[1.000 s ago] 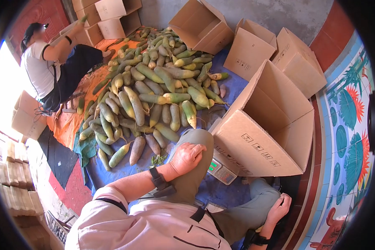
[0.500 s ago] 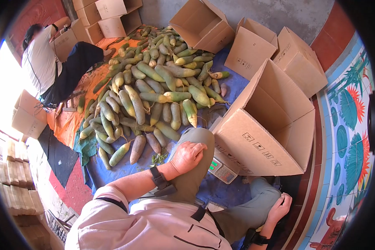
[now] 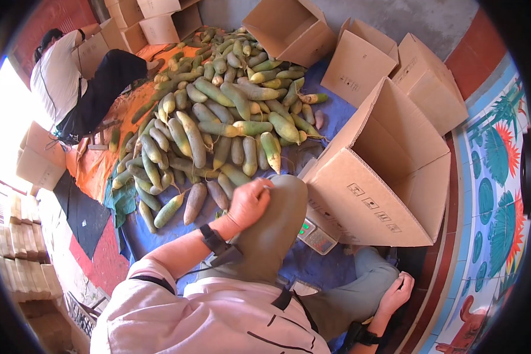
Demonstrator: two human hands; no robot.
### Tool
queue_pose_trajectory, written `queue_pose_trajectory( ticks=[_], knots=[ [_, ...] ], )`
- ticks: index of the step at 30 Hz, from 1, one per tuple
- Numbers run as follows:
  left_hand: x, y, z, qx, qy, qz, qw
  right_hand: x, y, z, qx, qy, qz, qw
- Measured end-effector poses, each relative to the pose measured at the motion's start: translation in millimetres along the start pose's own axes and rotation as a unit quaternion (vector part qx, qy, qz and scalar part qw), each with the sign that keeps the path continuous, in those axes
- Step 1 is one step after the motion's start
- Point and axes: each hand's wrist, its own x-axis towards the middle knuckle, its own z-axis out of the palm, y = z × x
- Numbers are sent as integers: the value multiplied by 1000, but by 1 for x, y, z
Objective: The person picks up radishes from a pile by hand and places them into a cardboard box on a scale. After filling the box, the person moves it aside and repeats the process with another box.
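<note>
My left hand is closed in a loose fist beside my raised left knee, close to the near edge of a big heap of green radishes. I see nothing held in it. My right hand rests on my lower right leg, its fingers loosely bent and a little apart, holding nothing. Between my legs sits a digital scale with a lit green display. A large open cardboard box, tilted toward me, stands at the scale and hides part of it.
Several more cardboard boxes stand along the back wall. A person in a white top sits at the far left beside another box. Blue sheeting and orange sheeting lie under the radishes. A painted tile wall borders the right.
My left hand has shifted left and slightly up, from on top of my knee to beside it. My right hand has stayed where it was. The view has shifted slightly.
</note>
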Motion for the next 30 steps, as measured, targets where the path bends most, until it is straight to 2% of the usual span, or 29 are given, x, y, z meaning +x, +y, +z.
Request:
queue_pose_trajectory(
  ticks=[4, 6, 8, 9, 10, 11, 12, 18, 22, 25, 26, 28, 30],
  knots=[
    [-4, -64, -19, 20, 7, -189, 982, 0, 3, 0, -6, -5, -1, 1000],
    [-23, -119, -27, 61, 14, -192, 979, 0, 4, 0, -9, -10, 1, 1000],
    [-47, -168, -39, 128, -45, -256, 957, -1, 5, -1, -15, -15, 3, 1000],
    [-64, -198, -47, 174, -114, -289, 934, -1, 7, -1, -19, -18, 5, 1000],
    [-112, -292, -29, 173, -117, -294, 933, -2, 9, -1, -23, -23, 7, 999],
    [-162, -384, -27, 361, -214, -215, 882, -2, 11, -2, -26, -28, 6, 999],
    [-120, -261, -62, 240, -163, -464, 837, -2, 13, -2, -30, -31, 3, 999],
    [-167, -261, -96, 284, -167, -527, 783, 0, 17, -6, -65, -57, -4, 996],
    [-168, -277, -101, 293, -152, -527, 783, 1, 22, -9, -81, -68, -14, 994],
    [-162, -294, -99, 296, -119, -500, 805, 1, 26, -11, -90, -75, 0, 993],
    [-166, -317, -97, 307, -132, -497, 801, 2, 27, -9, -97, -76, 0, 992],
    [-153, -318, -99, 292, -132, -493, 809, 3, 27, -12, -95, -90, -27, 991],
    [-148, -330, -98, 303, -126, -452, 829, 5, 22, -13, -123, -90, -19, 988]
  ],
)
